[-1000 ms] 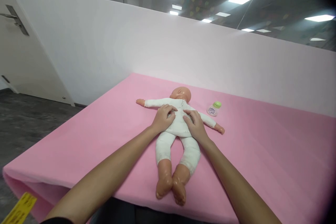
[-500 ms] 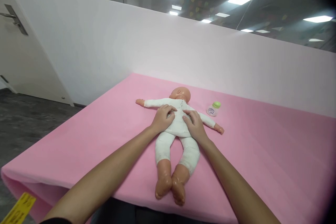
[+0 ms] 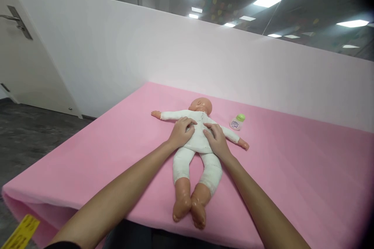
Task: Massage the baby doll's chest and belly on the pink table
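Observation:
A baby doll [image 3: 199,140] with a white cloth body lies face down, its arms spread and its feet towards me. Its bald head [image 3: 201,105] is turned to the left. On the left side of its back rests my left hand [image 3: 181,132], fingers loosely curved and apart, not gripping. My right hand [image 3: 217,139] lies on the right side of the back in the same way, also open. Bare cloth shows between the two hands. To the right of the doll's right-hand arm stands a small clear bottle [image 3: 235,123] with a green cap.
A pink cloth [image 3: 117,155] covers the table and hangs over the front edge. Behind it runs a low white wall [image 3: 204,54] with dark glass above. A door [image 3: 26,58] is at the left. A yellow tag [image 3: 22,231] shows at the lower left.
The view has shifted very slightly. Both hands stay on the doll's back with no clear movement, and the doll and bottle are where they were.

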Demonstrator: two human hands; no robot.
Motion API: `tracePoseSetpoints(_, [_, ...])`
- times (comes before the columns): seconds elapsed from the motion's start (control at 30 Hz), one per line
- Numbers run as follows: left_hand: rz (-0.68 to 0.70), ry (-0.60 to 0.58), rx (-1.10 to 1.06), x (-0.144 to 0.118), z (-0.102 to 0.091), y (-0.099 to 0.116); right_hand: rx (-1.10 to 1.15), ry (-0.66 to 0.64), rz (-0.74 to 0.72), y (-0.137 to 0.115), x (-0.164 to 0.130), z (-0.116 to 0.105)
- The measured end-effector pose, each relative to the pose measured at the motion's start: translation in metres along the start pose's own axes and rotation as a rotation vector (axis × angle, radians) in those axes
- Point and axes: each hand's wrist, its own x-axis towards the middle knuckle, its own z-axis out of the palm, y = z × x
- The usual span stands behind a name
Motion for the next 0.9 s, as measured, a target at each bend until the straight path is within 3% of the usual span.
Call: tracePoseSetpoints(0.9, [-0.007, -0.007, 0.009, 0.0002, -0.0002, 0.0022, -0.005, -0.022, 0.017, -0.0042, -0.0003, -0.0022])
